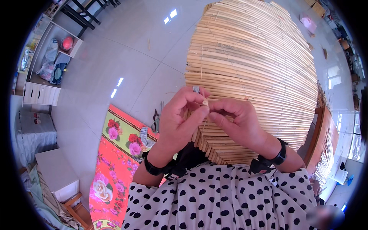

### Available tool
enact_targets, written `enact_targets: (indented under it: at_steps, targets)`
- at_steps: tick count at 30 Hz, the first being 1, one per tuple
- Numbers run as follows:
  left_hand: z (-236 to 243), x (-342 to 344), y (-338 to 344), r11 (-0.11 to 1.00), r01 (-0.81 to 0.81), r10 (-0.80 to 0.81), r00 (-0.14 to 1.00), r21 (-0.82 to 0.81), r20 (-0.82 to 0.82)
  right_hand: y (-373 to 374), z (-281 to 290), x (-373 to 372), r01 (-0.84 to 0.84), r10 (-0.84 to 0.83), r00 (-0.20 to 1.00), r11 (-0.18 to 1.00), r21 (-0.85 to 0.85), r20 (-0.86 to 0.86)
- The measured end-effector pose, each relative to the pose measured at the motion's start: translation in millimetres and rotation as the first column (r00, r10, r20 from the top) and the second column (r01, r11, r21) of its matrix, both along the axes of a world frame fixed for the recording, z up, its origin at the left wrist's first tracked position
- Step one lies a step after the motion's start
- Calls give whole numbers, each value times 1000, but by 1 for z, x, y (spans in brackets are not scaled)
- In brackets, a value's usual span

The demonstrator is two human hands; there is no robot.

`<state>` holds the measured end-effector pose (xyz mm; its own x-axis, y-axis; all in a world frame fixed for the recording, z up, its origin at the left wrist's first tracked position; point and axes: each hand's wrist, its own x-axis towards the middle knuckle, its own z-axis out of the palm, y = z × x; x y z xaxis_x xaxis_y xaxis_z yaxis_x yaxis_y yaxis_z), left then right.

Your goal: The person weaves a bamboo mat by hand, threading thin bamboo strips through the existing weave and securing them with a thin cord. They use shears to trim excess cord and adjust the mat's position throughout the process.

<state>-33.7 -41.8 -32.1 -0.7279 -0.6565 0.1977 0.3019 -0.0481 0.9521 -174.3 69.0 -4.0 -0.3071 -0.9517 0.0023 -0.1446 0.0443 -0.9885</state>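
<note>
A large mat of pale reed stalks (253,73), laid side by side, spreads out in front of me. My left hand (178,113), with a ring on one finger, is over its left edge, thumb and index finger pinching a small pale piece (206,102) that looks like a stalk end. My right hand (239,119) lies over the stalks, its thumb and index fingertips closed right beside that piece. What sits between the right fingertips is hidden. A thin thread (204,126) hangs below the fingers toward the mat's near edge.
A red floral sheet (111,176) lies at the left, with dark-handled scissors (155,120) and a grey crumpled item (145,138) by it. Shelves with bags (48,69) stand far left. A wooden board (326,134) and a bundle of thin pale sticks (326,165) are at the right.
</note>
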Motion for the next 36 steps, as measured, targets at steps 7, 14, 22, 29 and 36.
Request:
enact_targets:
  at_steps: [7,14,22,29,36]
  targets:
    - [13,21,-26,737,-101,296,937,-668,185,13,1,-30,61,-87,910,995,-78,-404]
    - [5,26,-27,591,185,223,898,-785,380,25,-8,-43,34,-92,795,994,-108,-600]
    - [11,17,-34,455,274,202,895,-847,398,21,-17,-41,-63,-86,679,983,-174,-729]
    - [11,12,-37,403,294,203,895,-867,398,17,-22,-37,-75,-75,638,984,-159,-766]
    - [10,8,-43,371,313,175,901,-874,397,13,-25,-36,-74,-83,595,985,-157,-800]
